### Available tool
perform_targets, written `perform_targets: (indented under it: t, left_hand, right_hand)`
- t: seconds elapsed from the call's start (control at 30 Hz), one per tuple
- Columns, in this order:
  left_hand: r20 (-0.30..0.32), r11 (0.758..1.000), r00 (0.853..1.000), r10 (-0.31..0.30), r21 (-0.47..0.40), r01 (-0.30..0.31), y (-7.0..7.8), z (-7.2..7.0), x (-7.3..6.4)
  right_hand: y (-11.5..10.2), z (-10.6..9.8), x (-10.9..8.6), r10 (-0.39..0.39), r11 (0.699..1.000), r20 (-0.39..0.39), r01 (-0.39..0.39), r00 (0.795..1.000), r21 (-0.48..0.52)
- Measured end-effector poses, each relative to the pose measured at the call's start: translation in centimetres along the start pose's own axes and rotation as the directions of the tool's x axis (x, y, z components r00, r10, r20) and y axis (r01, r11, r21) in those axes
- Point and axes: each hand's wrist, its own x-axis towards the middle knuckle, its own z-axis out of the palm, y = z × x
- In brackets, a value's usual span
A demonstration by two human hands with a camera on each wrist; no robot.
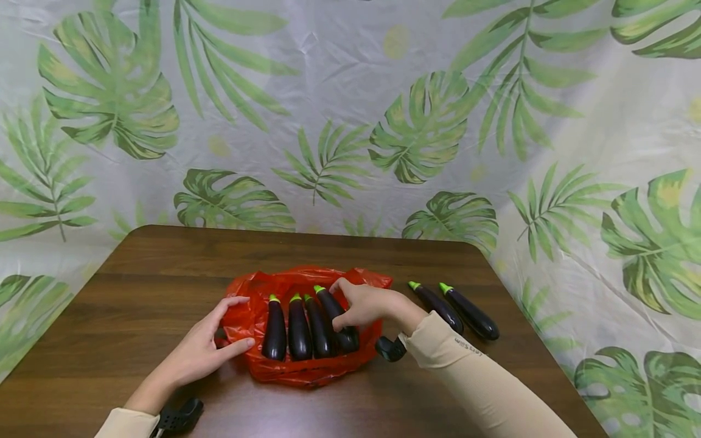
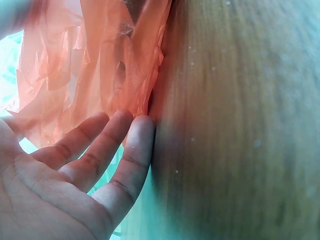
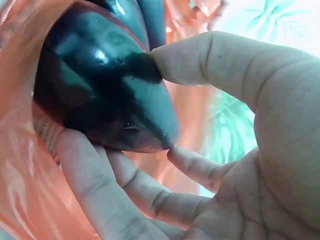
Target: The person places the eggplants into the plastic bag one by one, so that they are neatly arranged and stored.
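Note:
Several dark purple eggplants [image 1: 299,331] with green stems lie side by side in an open red plastic bag [image 1: 298,376] on the table. My right hand [image 1: 366,303] holds the rightmost eggplant [image 3: 110,85], thumb on one side and fingers round the other; its stem end points away from me. At the bag's left side, my left hand [image 1: 210,340] has its thumb and fingers spread. In the left wrist view, its fairly straight fingertips [image 2: 142,127] touch the bag's outer side close over the tabletop.
Two more eggplants [image 1: 470,311] lie on the brown wooden table [image 1: 137,304], right of the bag and partly behind the right forearm. A leaf-print curtain [image 1: 339,91] hangs behind the table. Black devices [image 1: 390,348] sit at both wrists.

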Motion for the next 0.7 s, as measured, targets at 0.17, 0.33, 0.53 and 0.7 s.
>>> perform_targets:
  t: [0.17, 0.33, 0.53, 0.7]
  left_hand:
    - [-0.002, 1.0, 1.0, 0.003, 0.006, -0.003, 0.1, -0.1, 0.1]
    - [-0.002, 1.0, 1.0, 0.0, 0.019, 0.0, 0.1, -0.2, 0.0]
    - [0.003, 1.0, 1.0, -0.005, 0.018, 0.005, 0.0, -0.1, -0.1]
    - [0.004, 1.0, 1.0, 0.002, 0.006, -0.002, 0.2, 0.0, -0.1]
  right_hand:
    - [0.0, 0.1, 0.1, 0.0, 1.0, -0.006, 0.0, 1.0, -0.006]
    - [-0.1, -0.1, 0.9, 0.034, 0.999, -0.021, -0.034, 0.999, 0.012]
    - [0.0, -0.1, 2.1, 0.067, 0.998, -0.024, -0.067, 0.997, -0.001]
    - [0.0, 0.2, 2.8, 0.099, 0.995, -0.021, -0.099, 0.995, -0.012]
